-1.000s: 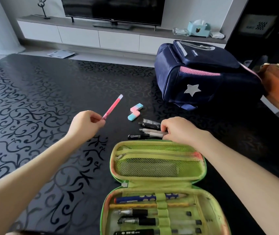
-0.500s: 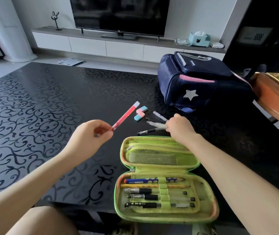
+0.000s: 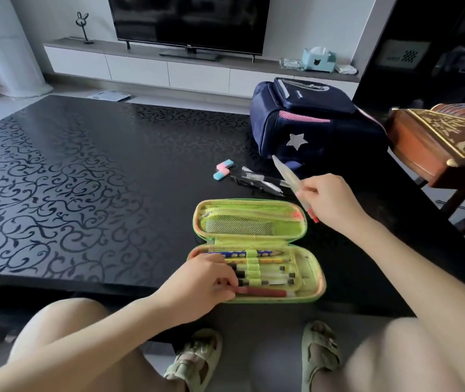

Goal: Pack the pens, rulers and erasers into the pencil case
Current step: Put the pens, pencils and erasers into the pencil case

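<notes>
Right fingers (image 3: pixel 309 190) hold a clear pen (image 3: pixel 286 172); backpack (image 3: pixel 310 117) at their twelve o'clock. Left fingers (image 3: pixel 224 281) pinch a red pen (image 3: pixel 262 292) in the pencil case (image 3: pixel 320 281).

1 pencil case (image 3: pixel 253 240). 2 erasers (image 3: pixel 223 171). 5 looped pens (image 3: pixel 268 268) inside it, 1 pink pen (image 3: pixel 262 292) at its near edge, 1 clear pen (image 3: pixel 287 174) held up, 2 or 3 loose pens (image 3: pixel 256 181), blurry. 1 backpack (image 3: pixel 310 123).

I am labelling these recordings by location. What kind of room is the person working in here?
Most likely a home living room: a large television on a low white cabinet, and a school backpack on the dark table.
</notes>
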{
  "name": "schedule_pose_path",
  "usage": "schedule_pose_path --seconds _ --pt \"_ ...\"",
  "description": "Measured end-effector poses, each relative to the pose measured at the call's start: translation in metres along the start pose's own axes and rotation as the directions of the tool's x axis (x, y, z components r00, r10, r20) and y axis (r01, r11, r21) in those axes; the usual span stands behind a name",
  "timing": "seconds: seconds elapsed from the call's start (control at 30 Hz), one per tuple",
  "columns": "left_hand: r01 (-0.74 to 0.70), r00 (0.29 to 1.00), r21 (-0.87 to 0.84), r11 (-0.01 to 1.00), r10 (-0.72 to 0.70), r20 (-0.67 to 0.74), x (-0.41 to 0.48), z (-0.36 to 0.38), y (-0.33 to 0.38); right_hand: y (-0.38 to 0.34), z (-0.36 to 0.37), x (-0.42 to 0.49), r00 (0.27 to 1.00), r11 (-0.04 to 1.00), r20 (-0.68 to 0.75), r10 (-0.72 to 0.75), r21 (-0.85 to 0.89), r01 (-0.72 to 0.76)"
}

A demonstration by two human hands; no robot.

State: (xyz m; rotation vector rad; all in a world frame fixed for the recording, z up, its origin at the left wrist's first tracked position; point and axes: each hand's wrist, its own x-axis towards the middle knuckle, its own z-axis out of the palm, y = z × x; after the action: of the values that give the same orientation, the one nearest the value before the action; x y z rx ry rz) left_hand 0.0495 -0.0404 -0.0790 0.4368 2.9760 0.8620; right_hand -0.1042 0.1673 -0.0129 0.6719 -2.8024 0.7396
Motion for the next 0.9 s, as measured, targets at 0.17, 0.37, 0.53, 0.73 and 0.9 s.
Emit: schedule_pose_path --seconds 0.17,0.37,0.53,0.73,0.9 --pt "0.021 1.000 0.066 0.998 -0.020 -0.014 -0.001 0.000 -0.001 -0.014 -0.004 -0.033 0.992 0.999 0.125 -0.031 0.009 0.031" --pt "0.197 0.972 0.037 0.980 -0.190 -0.141 -0.012 -0.012 -0.019 -0.039 0.010 -0.063 0.877 0.995 0.477 -0.052 -0.053 0.088" --pt "0.222 0.956 -0.039 0.974 -0.226 -0.188 -0.026 -0.022 -0.033 -0.060 0.043 -0.073 0.815 0.964 0.567 -0.119 -0.130 0.231" --pt "0.199 0.973 -0.051 0.979 -0.203 -0.112 -0.027 -0.015 -0.036 -0.067 0.050 -0.071 0.806 0.946 0.566 -0.174 -0.130 0.296" --pt "0.148 0.976 -0.020 0.989 -0.149 -0.159 -0.011 -0.013 -0.032 -0.055 0.042 -0.069 0.838 0.971 0.516 -0.177 -0.047 0.233"
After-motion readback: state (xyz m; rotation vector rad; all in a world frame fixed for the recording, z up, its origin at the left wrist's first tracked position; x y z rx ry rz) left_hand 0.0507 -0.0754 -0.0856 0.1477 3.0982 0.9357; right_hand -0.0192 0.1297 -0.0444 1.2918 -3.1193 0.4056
